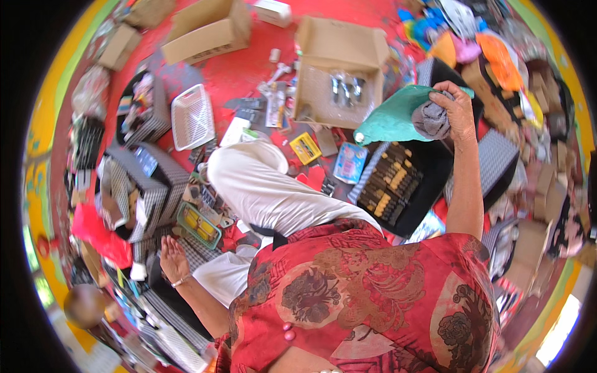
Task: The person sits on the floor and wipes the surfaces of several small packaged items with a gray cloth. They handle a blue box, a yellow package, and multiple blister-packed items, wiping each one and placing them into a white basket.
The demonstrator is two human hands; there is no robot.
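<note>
Though unclear, cloth (431, 120) near bin rim (368, 176).

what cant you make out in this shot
In the head view:
Inside of the grey bundle: hidden by its folds
Far rim of the black box: behind the green sheet
Top of the upper left cardboard box: cut off by the picture's edge
Print on the blue pouch: blurred
</note>
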